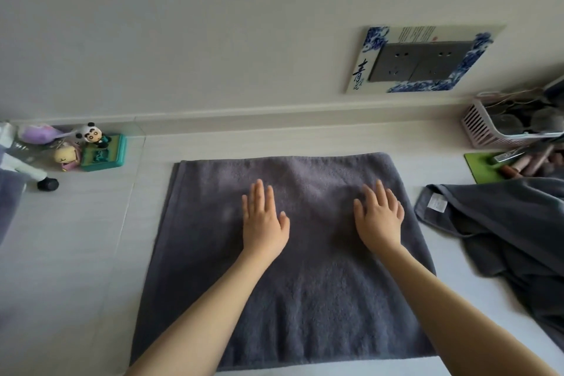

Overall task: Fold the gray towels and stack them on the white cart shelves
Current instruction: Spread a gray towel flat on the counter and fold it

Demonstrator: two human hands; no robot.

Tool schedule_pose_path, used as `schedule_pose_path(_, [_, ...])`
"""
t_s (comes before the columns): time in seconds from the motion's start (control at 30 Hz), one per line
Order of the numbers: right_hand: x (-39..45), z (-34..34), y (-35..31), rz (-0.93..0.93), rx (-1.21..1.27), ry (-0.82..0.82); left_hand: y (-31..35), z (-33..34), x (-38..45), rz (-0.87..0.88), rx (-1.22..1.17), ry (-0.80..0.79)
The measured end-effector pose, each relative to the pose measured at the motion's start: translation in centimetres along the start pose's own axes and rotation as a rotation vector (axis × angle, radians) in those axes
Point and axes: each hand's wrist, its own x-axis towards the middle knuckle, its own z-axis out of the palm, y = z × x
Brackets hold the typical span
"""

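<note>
Hands flat: my left hand (263, 220) and right hand (380, 218) press, fingers straight, on the gray towel (283, 299) spread on the table (76, 253) directly before me. Its long axis runs away from me; both hands sit equally near its far edge.

The flat gray towel (293, 268) lies in the middle of the white table (76, 253). Left of the towel there is bare table where a hand can pass. Far left of the towel, by the wall, little toy figures (91, 146) stand in the way. Right of the towel there is only a thin strip of bare table, then a rumpled gray towel (503, 232) blocks it. Behind that, a pink basket (485, 128) and makeup sticks (525, 162) crowd the corner.
</note>
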Motion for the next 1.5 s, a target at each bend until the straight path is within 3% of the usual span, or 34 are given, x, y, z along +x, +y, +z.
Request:
schedule_pose_path(0.13, [2.6,-1.3,2.1,0.206,0.096,-0.024,2.3,2.0,1.9,-0.006,0.027,-0.048])
schedule_pose_path(0.23, [4.5,-2.1,3.3,0.257,0.231,0.003,2.0,3.2,1.9,0.002,0.074,0.032])
schedule_pose_path(0.33, [5.9,-3.3,3.0,0.266,0.508,0.025,2.0,3.5,1.9,0.024,-0.052,0.11])
schedule_pose_path(0.4, [5.2,-3.9,1.7,0.071,0.541,0.108,1.9,3.3,1.7,0.009,-0.188,0.16])
schedule_pose_path(0.47, [3.4,-4.1,0.4,-0.23,0.516,0.089,1.8,3.1,1.6,-0.05,-0.415,0.187])
schedule_pose_path(0.53, [1.3,-3.8,-0.2,-0.487,0.378,-0.145,1.7,2.7,1.5,-0.117,-0.655,0.233])
schedule_pose_path(0.6, [0.3,-2.8,0.2,-0.565,0.218,-0.399,1.5,2.6,1.6,-0.164,-0.79,0.263])
schedule_pose_path(0.63, [0.1,-2.0,0.6,-0.565,0.189,-0.408,1.3,2.6,1.6,-0.176,-0.818,0.268])
schedule_pose_path(0.8, [-0.7,0.4,0.3,-0.287,0.277,-0.03,1.2,2.8,1.5,-0.178,-0.764,0.252])
schedule_pose_path(0.9, [-1.2,1.2,-0.2,-0.363,0.178,0.06,1.1,2.9,1.5,-0.164,-0.728,0.242])
schedule_pose_path(1.1, [-0.8,1.1,-0.5,-0.434,0.012,0.075,1.3,3.0,1.9,-0.061,-0.547,0.257])
schedule_pose_path(1.2, [-0.5,0.9,-0.3,-0.481,-0.002,-0.015,1.2,3.3,2.1,-0.04,-0.466,0.261])
schedule_pose_path(1.27, [0.3,0.5,-0.2,-0.383,0.097,-0.015,1.1,3.5,2.0,-0.027,-0.396,0.26])
schedule_pose_path(1.4, [5.0,-4.3,1.2,0.137,0.518,0.022,1.2,3.8,2.0,-0.001,-0.139,0.172])
schedule_pose_path(1.5, [8.2,-7.1,4.0,0.284,0.507,0.061,1.3,4.0,2.2,-0.017,0.093,0.086])
